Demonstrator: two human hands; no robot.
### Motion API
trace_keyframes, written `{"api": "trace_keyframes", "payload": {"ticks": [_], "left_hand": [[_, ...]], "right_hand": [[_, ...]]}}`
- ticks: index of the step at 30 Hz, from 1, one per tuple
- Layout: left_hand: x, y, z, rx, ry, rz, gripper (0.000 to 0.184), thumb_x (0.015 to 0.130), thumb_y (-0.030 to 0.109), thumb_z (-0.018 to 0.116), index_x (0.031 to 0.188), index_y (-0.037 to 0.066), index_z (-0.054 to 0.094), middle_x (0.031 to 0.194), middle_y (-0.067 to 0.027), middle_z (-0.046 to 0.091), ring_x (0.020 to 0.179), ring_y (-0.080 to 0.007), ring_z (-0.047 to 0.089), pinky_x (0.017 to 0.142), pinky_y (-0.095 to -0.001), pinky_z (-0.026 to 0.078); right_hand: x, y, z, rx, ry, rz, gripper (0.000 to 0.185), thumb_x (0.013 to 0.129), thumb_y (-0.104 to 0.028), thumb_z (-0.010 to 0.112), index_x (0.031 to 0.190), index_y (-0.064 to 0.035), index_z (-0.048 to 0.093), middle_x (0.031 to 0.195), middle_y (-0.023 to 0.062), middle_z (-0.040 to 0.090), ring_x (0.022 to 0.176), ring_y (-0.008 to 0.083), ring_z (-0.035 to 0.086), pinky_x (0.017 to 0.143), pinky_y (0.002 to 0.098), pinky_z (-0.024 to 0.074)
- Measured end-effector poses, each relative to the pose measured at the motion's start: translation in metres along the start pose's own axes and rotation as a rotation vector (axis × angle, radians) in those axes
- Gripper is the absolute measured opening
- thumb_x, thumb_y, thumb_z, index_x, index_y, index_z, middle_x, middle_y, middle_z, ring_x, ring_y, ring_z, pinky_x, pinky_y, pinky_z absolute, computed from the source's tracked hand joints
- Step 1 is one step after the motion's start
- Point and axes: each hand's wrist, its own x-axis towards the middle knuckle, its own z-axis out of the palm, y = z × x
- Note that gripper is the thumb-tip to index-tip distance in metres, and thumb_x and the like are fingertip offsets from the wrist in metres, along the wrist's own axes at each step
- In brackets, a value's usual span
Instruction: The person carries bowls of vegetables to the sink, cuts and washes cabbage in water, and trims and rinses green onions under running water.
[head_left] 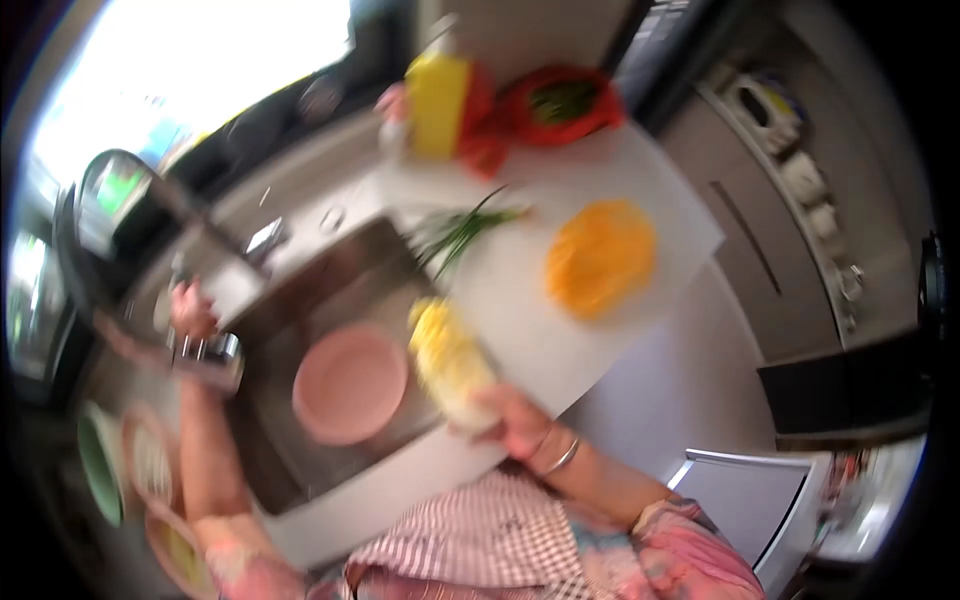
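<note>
The pale surface (535, 345) is carrying green stalks (465, 232) at twelve o'clock, a yellow container (437, 108) beyond, a red container (524, 118) at one, an orange object (602, 260) at two.

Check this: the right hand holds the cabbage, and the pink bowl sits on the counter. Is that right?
Only the bowl's place is wrong: the pink bowl sits in the sink, as the head view shows. The right hand does hold the cabbage.
</note>
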Motion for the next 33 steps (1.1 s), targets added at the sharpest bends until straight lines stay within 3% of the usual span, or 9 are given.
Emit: {"api": "trace_keyframes", "payload": {"ticks": [2,4,9,12,14,15,18,22,33], "left_hand": [[-0.055,-0.031,-0.017,-0.325,-0.122,-0.074,0.028,0.095,0.037,0.057,0.106,0.012,0.064,0.075,-0.0037,0.059,0.060,-0.0141,0.057,0.052,-0.0321,0.047],[-0.126,-0.025,-0.024,-0.488,-0.195,-0.326,0.036,0.099,0.034,0.045,0.117,0.009,0.063,0.074,0.0002,0.063,0.055,-0.0091,0.054,0.045,-0.0243,0.041],[-0.249,-0.024,-0.021,-0.729,-0.355,-0.707,0.028,0.099,0.031,0.046,0.106,0.009,0.061,0.074,-0.0024,0.060,0.058,-0.0146,0.053,0.048,-0.0283,0.041],[-0.293,0.001,-0.004,-0.578,-0.309,-0.627,0.019,0.102,0.027,0.051,0.107,0.009,0.056,0.077,-0.0035,0.061,0.061,-0.0144,0.058,0.049,-0.0276,0.045],[-0.307,0.002,-0.007,-0.570,-0.455,-0.518,0.014,0.103,0.022,0.055,0.108,0.009,0.053,0.077,-0.0039,0.062,0.064,-0.0142,0.062,0.050,-0.0261,0.048],[-0.315,-0.009,-0.004,-0.528,-0.483,-0.400,0.012,0.102,0.018,0.055,0.108,0.008,0.053,0.076,-0.0073,0.064,0.063,-0.0147,0.062,0.052,-0.0283,0.049],[-0.334,0.012,0.000,0.289,-0.323,0.170,0.013,0.102,0.016,0.055,0.112,0.008,0.056,0.074,-0.0096,0.063,0.063,-0.0182,0.063,0.057,-0.0319,0.052],[-0.337,0.004,0.008,0.361,-0.208,0.586,0.021,0.096,0.013,0.063,0.116,0.012,0.060,0.086,-0.0115,0.066,0.076,-0.0324,0.067,0.067,-0.0419,0.055],[-0.333,-0.011,0.014,0.542,-0.312,0.527,0.023,0.091,0.006,0.059,0.113,0.011,0.059,0.090,-0.0131,0.066,0.083,-0.0347,0.067,0.070,-0.0449,0.054]], "right_hand": [[0.000,-0.009,0.018,-0.100,-0.028,-0.039,0.048,0.090,-0.020,0.066,0.134,-0.0030,0.053,0.111,0.0117,0.070,0.089,0.0258,0.074,0.063,0.0355,0.0651],[0.014,-0.006,0.028,-0.154,-0.046,-0.084,0.051,0.090,-0.019,0.066,0.136,-0.0058,0.050,0.109,0.0096,0.069,0.087,0.0226,0.073,0.063,0.0348,0.0657],[0.042,0.015,0.039,-0.260,0.003,-0.025,0.051,0.090,-0.020,0.067,0.137,-0.0099,0.048,0.111,0.0055,0.067,0.089,0.0186,0.070,0.063,0.0316,0.0619],[0.063,0.031,0.041,-0.229,-0.024,0.051,0.048,0.089,-0.019,0.069,0.133,-0.0115,0.051,0.108,0.0039,0.068,0.086,0.0170,0.070,0.061,0.0292,0.0585],[0.074,0.045,0.046,-0.128,-0.031,0.051,0.042,0.089,-0.019,0.070,0.128,-0.0099,0.056,0.104,0.0050,0.070,0.080,0.0177,0.072,0.057,0.0290,0.0598],[0.072,0.046,0.054,-0.141,0.027,0.095,0.037,0.089,-0.019,0.071,0.123,-0.0097,0.059,0.097,0.0041,0.071,0.075,0.0183,0.072,0.055,0.0290,0.0583],[0.076,0.053,0.059,-0.171,0.011,0.130,0.034,0.089,-0.020,0.071,0.120,-0.0102,0.060,0.094,0.0036,0.072,0.074,0.0182,0.072,0.053,0.0273,0.0564],[0.077,0.061,0.063,-0.194,-0.032,0.122,0.033,0.089,-0.022,0.072,0.118,-0.0096,0.060,0.092,0.0045,0.072,0.072,0.0182,0.072,0.051,0.0263,0.0570],[0.080,0.068,0.066,-0.211,-0.026,0.151,0.032,0.091,-0.020,0.070,0.118,-0.0061,0.059,0.091,0.0076,0.071,0.073,0.0209,0.073,0.061,0.0341,0.0644]]}}
